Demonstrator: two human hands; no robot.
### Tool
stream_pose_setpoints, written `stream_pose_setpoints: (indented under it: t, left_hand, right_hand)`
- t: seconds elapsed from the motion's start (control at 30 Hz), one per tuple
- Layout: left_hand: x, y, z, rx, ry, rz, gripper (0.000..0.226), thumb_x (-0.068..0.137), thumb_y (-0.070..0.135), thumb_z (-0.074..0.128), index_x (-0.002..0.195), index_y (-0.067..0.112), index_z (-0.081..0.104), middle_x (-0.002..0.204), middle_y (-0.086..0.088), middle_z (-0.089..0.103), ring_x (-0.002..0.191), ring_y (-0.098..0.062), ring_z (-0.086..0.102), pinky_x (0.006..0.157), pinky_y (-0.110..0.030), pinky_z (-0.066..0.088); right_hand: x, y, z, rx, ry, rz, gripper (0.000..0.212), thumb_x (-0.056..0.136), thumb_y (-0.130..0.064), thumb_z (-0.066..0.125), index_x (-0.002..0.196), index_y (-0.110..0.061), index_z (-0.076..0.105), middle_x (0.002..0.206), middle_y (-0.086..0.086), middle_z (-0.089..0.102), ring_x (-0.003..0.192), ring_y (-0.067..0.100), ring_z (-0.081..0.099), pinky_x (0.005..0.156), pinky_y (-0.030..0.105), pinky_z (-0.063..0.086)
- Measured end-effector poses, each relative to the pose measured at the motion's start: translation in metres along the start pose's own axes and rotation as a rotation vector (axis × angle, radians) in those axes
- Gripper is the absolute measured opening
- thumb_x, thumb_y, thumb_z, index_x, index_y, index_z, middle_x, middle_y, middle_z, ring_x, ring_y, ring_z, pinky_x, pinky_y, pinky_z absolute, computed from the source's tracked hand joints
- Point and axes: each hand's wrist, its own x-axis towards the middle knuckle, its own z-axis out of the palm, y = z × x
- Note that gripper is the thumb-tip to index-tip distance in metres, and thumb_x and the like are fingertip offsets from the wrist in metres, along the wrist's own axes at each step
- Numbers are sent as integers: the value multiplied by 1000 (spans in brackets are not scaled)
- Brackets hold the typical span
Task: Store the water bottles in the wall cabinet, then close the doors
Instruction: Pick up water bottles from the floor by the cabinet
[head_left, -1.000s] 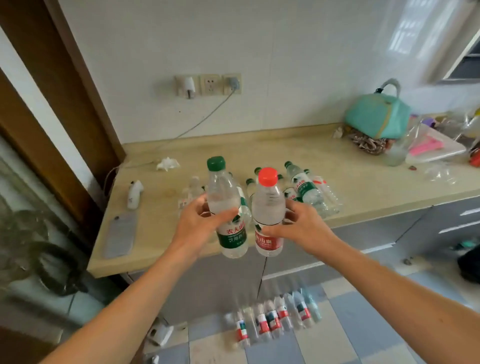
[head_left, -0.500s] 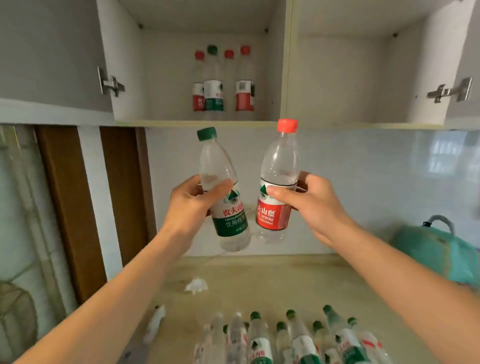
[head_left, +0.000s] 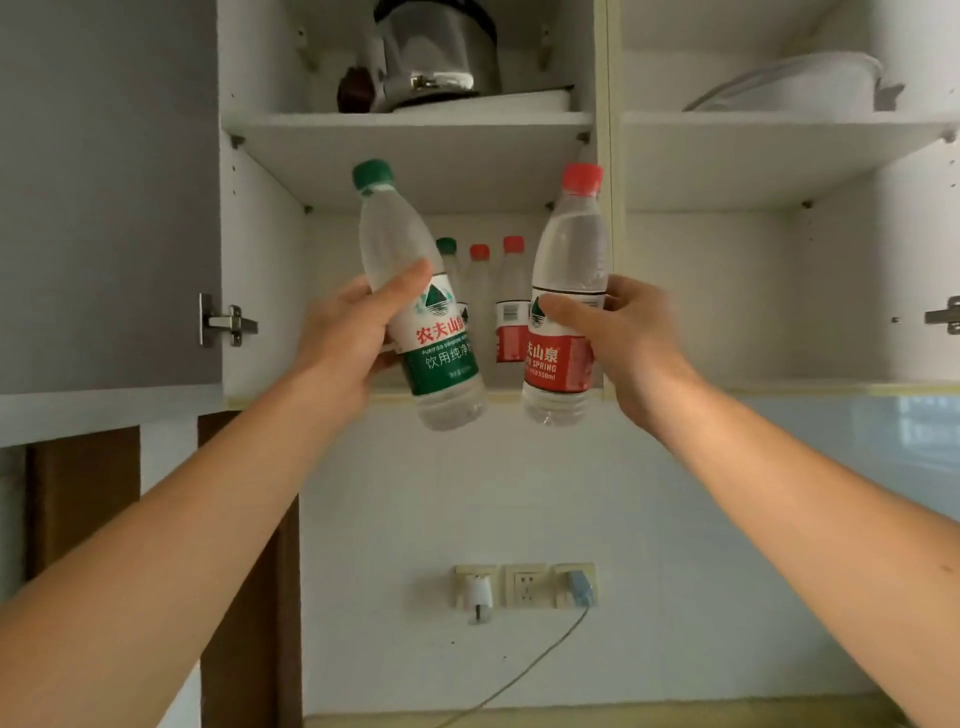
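Both bare forearms reach up and forward toward the open wall cabinet (head_left: 605, 260), and each hand is wrapped around a water bottle. The left hand (head_left: 345, 332) grips the green-capped bottle (head_left: 415, 296) at its middle, thumb laid across the front just above the label and fingers curled behind; the bottle tilts with its cap leaning left. The right hand (head_left: 631, 338) grips the red-capped bottle (head_left: 566, 296) at label height, thumb on the front and fingers round the far side; this bottle leans slightly right. Both bottles hang in the air in front of the lower left compartment, their bases level with the front edge of the cabinet's bottom board, close together but apart.

The bottles are clear, ribbed plastic, round and narrowing to a shoulder, with glossy wrap labels, one green and white, the other red and white. Standing at the back of the same compartment are three more bottles (head_left: 511, 301), one green cap and two red, partly hidden behind the held ones.

The cabinet is smooth white board with a pale upright divider. A metal hinge (head_left: 223, 322) sits on the left side panel. On the shelf above stands a shiny steel kettle (head_left: 436, 52); the upper right shelf holds a white rounded basin (head_left: 795, 85). Below, the white tiled wall carries a row of sockets (head_left: 524, 584) with a grey cable trailing down.
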Motion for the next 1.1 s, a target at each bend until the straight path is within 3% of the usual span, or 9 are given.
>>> stream_pose_setpoints:
  t: [0.27, 0.37, 0.47, 0.6, 0.67, 0.73, 0.9, 0.97, 1.1]
  left_hand:
    - [92, -17, -8, 123, 23, 69, 41, 68, 46, 87, 99, 26, 69, 91, 7, 78, 83, -12, 75, 72, -32, 59]
    - [117, -31, -10, 112, 27, 29, 46, 61, 46, 87, 96, 25, 66, 91, 4, 76, 82, -15, 74, 67, -30, 57]
    - [133, -52, -10, 130, 40, 13, 55, 63, 46, 89, 106, 23, 64, 94, 5, 72, 87, -15, 72, 74, -34, 59]
    - [147, -77, -10, 236, 92, 134, 35, 74, 50, 83, 82, 33, 54, 78, 18, 62, 65, 3, 66, 55, -18, 51]
    - [153, -82, -15, 343, 4, 157, 32, 75, 52, 82, 90, 36, 59, 90, 12, 69, 77, -3, 69, 65, -26, 57]
    - [155, -82, -23, 477, -129, 134, 43, 70, 52, 84, 100, 33, 60, 102, 9, 70, 90, -11, 70, 78, -37, 61]
    - [153, -79, -32, 580, -221, 91, 83, 42, 66, 81, 114, 37, 49, 101, 10, 65, 89, -12, 69, 71, -37, 62]
    - [155, -84, -24, 589, -216, 98, 88, 47, 64, 84, 121, 34, 45, 100, 12, 63, 88, -9, 67, 75, -35, 60]
    - [169, -97, -5, 570, -199, 73, 76, 68, 46, 89, 120, 27, 37, 102, 11, 61, 89, -8, 64, 68, -30, 55]
  right_hand:
    - [64, 21, 42, -219, 58, -54, 21, 77, -29, 87, 92, -27, 72, 83, -7, 77, 72, 7, 75, 67, 29, 58]
    - [75, 40, 52, -251, 71, 2, 29, 79, -30, 84, 104, -23, 71, 88, -6, 76, 74, 7, 74, 71, 32, 60]
    - [84, 53, 55, -264, 70, 37, 33, 84, -32, 80, 113, -18, 68, 95, -2, 76, 82, 13, 75, 80, 41, 63]
    - [96, 62, 48, -354, -24, 77, 32, 86, -34, 77, 113, -22, 65, 99, -1, 75, 87, 16, 75, 84, 44, 62]
    - [97, 70, 45, -416, -62, 99, 41, 86, -34, 78, 121, -21, 62, 106, 0, 74, 93, 17, 73, 88, 44, 61]
    - [96, 80, 44, -471, -82, 115, 52, 85, -33, 78, 131, -19, 57, 114, 0, 71, 100, 18, 71, 91, 43, 60]
    - [103, 96, 44, -544, -117, 130, 61, 85, -31, 79, 137, -17, 52, 122, 1, 69, 107, 19, 68, 96, 43, 57]
    - [110, 99, 46, -561, -112, 139, 61, 84, -29, 81, 136, -17, 53, 122, 1, 69, 107, 19, 68, 97, 43, 56]
    - [119, 104, 47, -572, -117, 166, 59, 81, -29, 83, 132, -17, 55, 117, 1, 70, 102, 18, 69, 95, 41, 57]
